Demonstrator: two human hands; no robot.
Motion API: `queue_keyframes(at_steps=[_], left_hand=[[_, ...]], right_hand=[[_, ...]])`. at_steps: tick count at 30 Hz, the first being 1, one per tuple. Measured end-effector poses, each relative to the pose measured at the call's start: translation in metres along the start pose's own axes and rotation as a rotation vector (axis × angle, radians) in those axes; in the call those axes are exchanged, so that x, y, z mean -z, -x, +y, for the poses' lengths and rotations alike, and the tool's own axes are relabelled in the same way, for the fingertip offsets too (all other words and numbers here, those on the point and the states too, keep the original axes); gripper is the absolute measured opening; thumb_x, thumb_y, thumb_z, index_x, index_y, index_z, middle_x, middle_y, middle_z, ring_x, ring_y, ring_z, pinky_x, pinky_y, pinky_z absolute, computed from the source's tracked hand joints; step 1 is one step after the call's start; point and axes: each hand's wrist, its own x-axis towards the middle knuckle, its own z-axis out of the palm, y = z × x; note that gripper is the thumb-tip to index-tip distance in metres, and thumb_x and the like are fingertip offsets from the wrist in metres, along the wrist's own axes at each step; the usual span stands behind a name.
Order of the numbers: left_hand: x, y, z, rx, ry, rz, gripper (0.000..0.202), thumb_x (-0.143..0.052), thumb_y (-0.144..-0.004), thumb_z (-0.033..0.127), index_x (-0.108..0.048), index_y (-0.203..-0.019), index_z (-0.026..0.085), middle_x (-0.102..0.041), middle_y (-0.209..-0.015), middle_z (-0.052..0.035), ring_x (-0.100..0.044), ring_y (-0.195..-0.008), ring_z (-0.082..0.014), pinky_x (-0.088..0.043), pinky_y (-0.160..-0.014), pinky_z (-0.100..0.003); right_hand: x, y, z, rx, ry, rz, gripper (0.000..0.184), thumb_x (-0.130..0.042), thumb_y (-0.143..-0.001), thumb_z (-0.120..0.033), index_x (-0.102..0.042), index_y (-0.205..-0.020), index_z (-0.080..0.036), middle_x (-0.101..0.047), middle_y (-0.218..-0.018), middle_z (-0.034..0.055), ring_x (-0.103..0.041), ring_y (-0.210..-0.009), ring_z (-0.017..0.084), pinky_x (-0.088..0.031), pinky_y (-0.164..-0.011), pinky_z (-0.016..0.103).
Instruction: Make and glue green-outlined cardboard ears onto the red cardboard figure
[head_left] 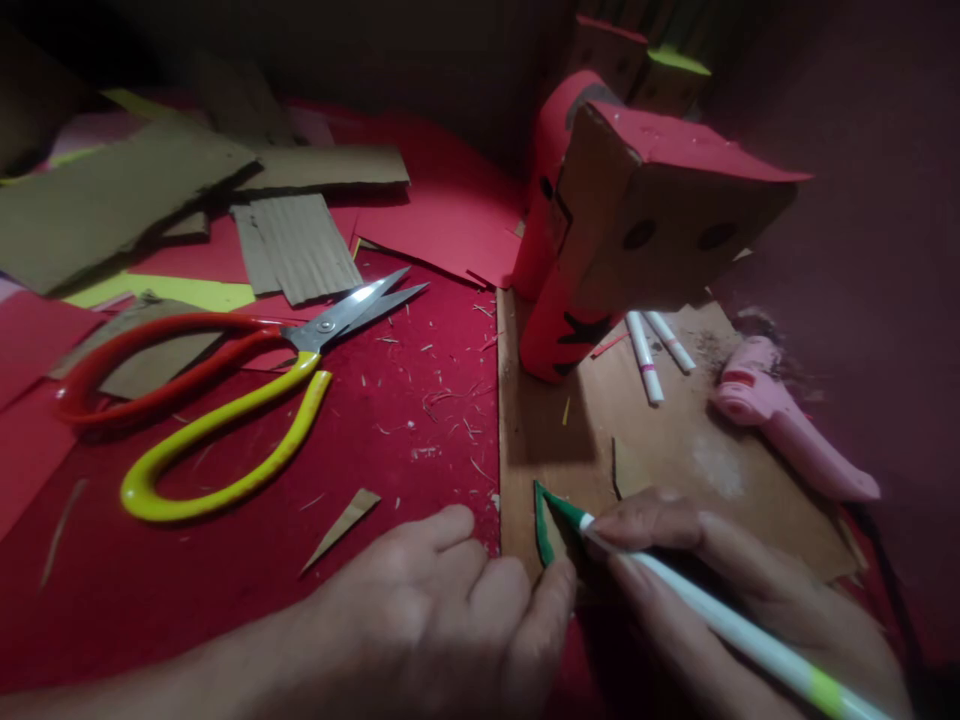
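Observation:
My right hand [765, 590] grips a white felt-tip pen [712, 605] near its green tip. The tip touches the edge of a small pointed cardboard piece [556, 532], which has a green line along its edges. From the left, my left hand [457, 600] holds this piece down, its fingers curled and one fingertip pressed on the lower end. Part of the piece is hidden behind that fingertip. Both lie at the front of a wooden board [517, 490]. A thin cardboard sliver [343, 527] lies beyond my left wrist on the red surface.
Scissors [325, 328] with red and yellow handles lie partly open at left, before stacked cardboard [112, 200] and coloured paper [442, 200]. On the board stand a box-headed figure [675, 220], white sticks [645, 360] and a pink glue gun [795, 425]. Scraps litter the red surface [420, 400].

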Motion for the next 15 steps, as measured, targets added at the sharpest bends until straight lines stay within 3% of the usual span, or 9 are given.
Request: queue_keyframes(at_steps=[9,15], left_hand=[[0.003,0.001,0.0,-0.007,-0.002,-0.017,0.026,-0.04,-0.09,0.015,-0.054,-0.112,0.015,-0.05,-0.058,0.0042,-0.046,-0.051,-0.014,-0.042,-0.064,-0.03],[0.002,0.0,0.0,-0.019,0.004,-0.045,0.029,-0.039,-0.089,0.014,-0.053,-0.114,0.014,-0.05,-0.058,0.0043,-0.046,-0.05,-0.0142,-0.043,-0.063,-0.031]], right_hand=[[0.011,0.001,0.012,-0.04,0.018,-0.025,0.011,-0.066,-0.076,-0.032,-0.07,-0.086,-0.032,-0.073,-0.075,-0.0004,-0.071,-0.062,0.019,-0.06,-0.054,0.024],[0.009,0.004,0.008,-0.038,0.081,0.022,0.011,-0.065,-0.076,-0.026,-0.069,-0.084,-0.033,-0.072,-0.078,-0.0003,-0.071,-0.066,0.021,-0.061,-0.054,0.024]])
